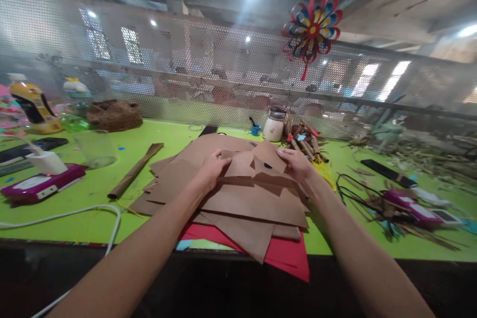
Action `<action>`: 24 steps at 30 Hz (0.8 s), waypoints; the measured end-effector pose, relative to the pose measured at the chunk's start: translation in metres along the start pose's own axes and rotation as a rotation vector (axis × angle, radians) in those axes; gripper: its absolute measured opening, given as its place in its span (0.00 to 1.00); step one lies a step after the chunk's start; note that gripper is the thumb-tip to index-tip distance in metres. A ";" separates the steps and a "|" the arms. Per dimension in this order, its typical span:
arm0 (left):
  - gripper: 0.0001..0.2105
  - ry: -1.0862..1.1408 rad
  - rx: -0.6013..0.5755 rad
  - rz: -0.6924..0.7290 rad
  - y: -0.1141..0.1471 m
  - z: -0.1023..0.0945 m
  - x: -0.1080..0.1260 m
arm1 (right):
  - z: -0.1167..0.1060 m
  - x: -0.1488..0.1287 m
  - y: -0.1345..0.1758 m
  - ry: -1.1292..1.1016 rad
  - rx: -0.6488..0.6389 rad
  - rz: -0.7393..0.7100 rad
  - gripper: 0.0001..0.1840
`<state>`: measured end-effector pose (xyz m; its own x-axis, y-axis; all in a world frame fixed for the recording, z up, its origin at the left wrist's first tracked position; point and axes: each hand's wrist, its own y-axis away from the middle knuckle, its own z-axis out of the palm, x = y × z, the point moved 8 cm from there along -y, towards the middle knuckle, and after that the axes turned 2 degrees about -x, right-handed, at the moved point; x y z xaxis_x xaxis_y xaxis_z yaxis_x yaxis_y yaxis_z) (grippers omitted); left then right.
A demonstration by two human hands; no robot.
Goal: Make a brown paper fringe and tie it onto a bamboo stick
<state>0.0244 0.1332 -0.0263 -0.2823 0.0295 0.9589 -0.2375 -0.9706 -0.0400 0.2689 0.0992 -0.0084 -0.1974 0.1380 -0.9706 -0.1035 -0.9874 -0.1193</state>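
My left hand point(213, 170) pinches the left end of a brown paper piece point(240, 165), thumb on top. On the other side, my right hand point(296, 161) grips a folded part of brown paper at its right edge. Whether both hold one single sheet I cannot tell. A small dark spot shows near the middle of the folded part. Under both hands lies a stack of brown paper sheets point(179, 184), loosely fanned. Red paper point(286, 253) sticks out below the stack over the table's front edge.
A rolled brown paper tube point(134, 171) lies left of the stack. Purple power strips point(44, 184) sit at both sides, with a white cable point(93, 207) at left. Behind stand a white jar point(274, 126) and a heap of paper rolls point(307, 141). A phone point(387, 173) rests at right.
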 end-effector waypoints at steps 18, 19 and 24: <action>0.14 -0.061 -0.202 -0.157 0.012 0.018 -0.005 | -0.001 -0.001 0.001 -0.010 0.007 0.006 0.16; 0.14 -0.089 -0.234 -0.170 0.013 0.020 -0.008 | -0.002 -0.002 0.001 -0.009 0.012 0.002 0.16; 0.09 -0.268 -0.309 -0.142 0.010 0.021 -0.018 | 0.002 0.001 0.003 0.006 -0.001 0.010 0.17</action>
<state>0.0471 0.1181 -0.0381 0.0153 0.0546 0.9984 -0.5348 -0.8432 0.0543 0.2661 0.0969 -0.0092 -0.1929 0.1279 -0.9729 -0.1003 -0.9888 -0.1101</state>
